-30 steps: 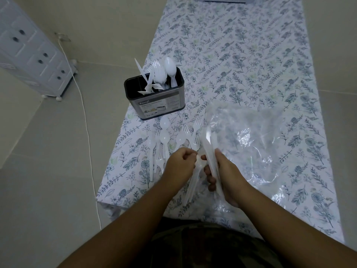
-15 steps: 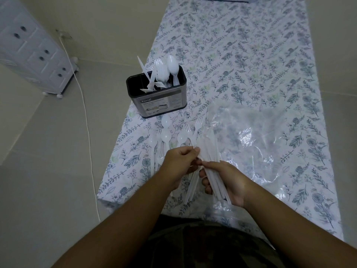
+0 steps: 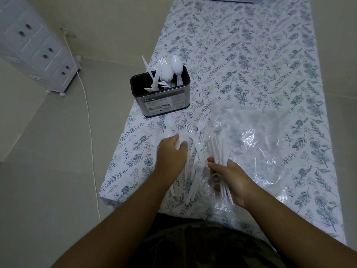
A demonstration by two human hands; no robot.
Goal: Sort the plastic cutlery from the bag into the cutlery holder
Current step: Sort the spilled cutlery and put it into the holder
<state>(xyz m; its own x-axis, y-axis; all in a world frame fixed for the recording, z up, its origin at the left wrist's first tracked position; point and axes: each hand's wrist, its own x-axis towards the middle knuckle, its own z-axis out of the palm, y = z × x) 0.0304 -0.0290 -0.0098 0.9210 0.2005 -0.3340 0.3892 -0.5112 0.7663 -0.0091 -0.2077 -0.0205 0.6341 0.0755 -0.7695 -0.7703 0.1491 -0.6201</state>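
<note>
1. Gathering step: right hand [image 3: 229, 176] grips a bundle of knives [image 3: 220, 159]; left hand [image 3: 171, 153] curls its fingers [image 3: 178, 145] on loose cutlery [image 3: 195, 151] lying on the tabletop [image 3: 251, 55].
2. Next, I judge: carry them to the cutlery holder [image 3: 161, 95], matching compartments.

Both forearms outstretched toward twelve o'clock, left hand [image 3: 171, 153] fingers curled down, right hand [image 3: 230, 177] in a closed grip.

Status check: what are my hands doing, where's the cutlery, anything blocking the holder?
Right hand grips a bundle of knives. Left hand reaches into loose cutlery on the table. Cutlery holder part filled, path clear.
</note>
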